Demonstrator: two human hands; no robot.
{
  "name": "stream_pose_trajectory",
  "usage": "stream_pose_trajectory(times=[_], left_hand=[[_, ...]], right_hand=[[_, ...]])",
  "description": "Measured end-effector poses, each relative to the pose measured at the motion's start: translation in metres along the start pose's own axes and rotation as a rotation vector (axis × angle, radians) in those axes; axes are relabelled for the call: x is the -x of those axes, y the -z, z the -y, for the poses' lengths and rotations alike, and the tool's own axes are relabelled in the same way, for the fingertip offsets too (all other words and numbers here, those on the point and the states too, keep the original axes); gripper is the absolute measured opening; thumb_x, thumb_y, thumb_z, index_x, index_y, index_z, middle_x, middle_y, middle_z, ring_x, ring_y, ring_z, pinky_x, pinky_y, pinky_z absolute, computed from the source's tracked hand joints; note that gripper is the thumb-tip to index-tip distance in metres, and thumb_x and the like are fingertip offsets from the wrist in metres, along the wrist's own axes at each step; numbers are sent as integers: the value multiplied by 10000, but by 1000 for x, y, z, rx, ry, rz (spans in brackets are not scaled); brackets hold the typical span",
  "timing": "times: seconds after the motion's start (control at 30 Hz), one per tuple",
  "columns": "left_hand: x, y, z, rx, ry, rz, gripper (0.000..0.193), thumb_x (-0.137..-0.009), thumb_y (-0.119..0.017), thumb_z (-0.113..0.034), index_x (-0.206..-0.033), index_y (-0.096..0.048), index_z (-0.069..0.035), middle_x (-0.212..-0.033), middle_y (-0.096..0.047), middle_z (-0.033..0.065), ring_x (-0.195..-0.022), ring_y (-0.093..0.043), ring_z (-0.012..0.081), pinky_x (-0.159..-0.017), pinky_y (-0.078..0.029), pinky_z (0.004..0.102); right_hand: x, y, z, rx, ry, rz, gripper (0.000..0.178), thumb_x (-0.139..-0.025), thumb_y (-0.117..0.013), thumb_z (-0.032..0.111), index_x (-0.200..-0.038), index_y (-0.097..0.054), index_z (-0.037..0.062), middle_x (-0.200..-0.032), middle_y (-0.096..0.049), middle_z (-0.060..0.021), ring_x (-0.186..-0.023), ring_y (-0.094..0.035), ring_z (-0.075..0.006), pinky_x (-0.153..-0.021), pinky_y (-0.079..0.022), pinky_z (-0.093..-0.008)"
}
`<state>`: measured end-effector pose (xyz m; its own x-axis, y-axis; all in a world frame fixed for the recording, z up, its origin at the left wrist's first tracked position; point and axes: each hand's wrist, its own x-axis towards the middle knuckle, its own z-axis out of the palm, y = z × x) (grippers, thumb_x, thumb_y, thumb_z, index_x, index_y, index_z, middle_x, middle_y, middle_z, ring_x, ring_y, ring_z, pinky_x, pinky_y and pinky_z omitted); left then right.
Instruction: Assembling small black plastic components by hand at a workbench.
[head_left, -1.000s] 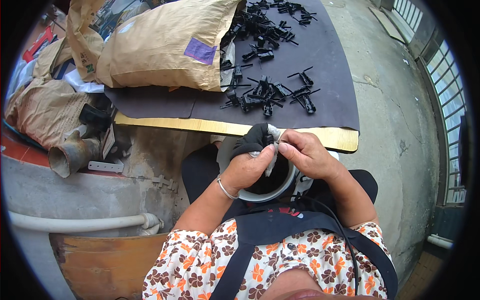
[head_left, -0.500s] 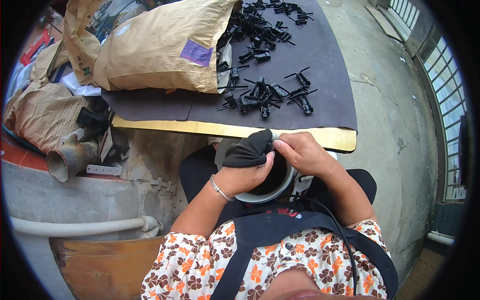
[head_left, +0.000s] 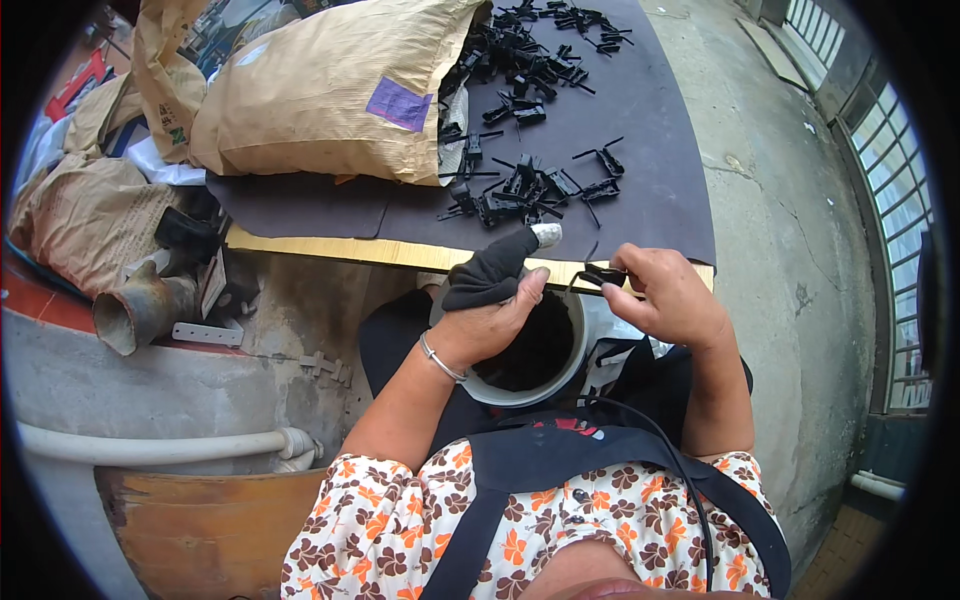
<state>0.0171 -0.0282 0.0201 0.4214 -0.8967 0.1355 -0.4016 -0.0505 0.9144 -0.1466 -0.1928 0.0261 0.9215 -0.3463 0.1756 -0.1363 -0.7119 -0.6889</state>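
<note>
My right hand (head_left: 668,298) pinches a small black plastic part (head_left: 603,275) with thin protruding arms. It is raised at the table's near edge, right of a pale bucket (head_left: 574,372). To its left, my left hand (head_left: 492,312) has black fabric over its fingers and a white covering on one fingertip. That finger and the bare thumb are stretched apart, with nothing visible between them. The bucket stands between my knees, its dark contents indistinct. More black plastic parts (head_left: 520,190) lie in a loose cluster on the table, beyond my hands.
A large brown paper sack (head_left: 320,100) lies on the dark-covered table (head_left: 655,120), its mouth beside a heap of black parts (head_left: 520,60). At left are a crumpled paper bag (head_left: 95,225) and a rusty metal pipe piece (head_left: 140,310). A black cable (head_left: 668,440) crosses my apron.
My hands were together over the bucket and are now apart. My right hand has moved right with a black part showing in its fingers. One part is gone from the cluster's right side.
</note>
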Motion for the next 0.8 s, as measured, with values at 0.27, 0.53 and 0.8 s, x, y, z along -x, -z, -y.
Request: stream_pose_trajectory(times=[0.27,0.53,0.8], left_hand=[[13,-8,-7,412,238,312,467,-923,-537,-150,-1354,-389,-47,-827,-580,-11,-595,-472,21,-516,-401,181],[17,-15,-1,242,165,97,347,-929,-493,-130,-1244,-469,12,-981,-622,74,-865,-571,130,-784,-463,264],[15,-17,4,68,55,10,404,-848,-564,-152,-1216,-497,1,-963,-634,146,-898,-620,265,-824,-468,320]], right_hand=[[-6,-30,13,-452,38,6,199,-841,-600,166,-916,-564,-15,-610,-489,-80,-522,-417,-153,-511,-375,-292],[-6,-59,20,-287,331,-323,176,-757,-704,67,-829,-549,25,-642,-525,-48,-514,-464,-153,-504,-389,-242],[-11,-46,13,-592,-32,-31,240,-905,-578,181,-758,-508,6,-615,-475,-52,-547,-399,-136,-521,-373,-265]])
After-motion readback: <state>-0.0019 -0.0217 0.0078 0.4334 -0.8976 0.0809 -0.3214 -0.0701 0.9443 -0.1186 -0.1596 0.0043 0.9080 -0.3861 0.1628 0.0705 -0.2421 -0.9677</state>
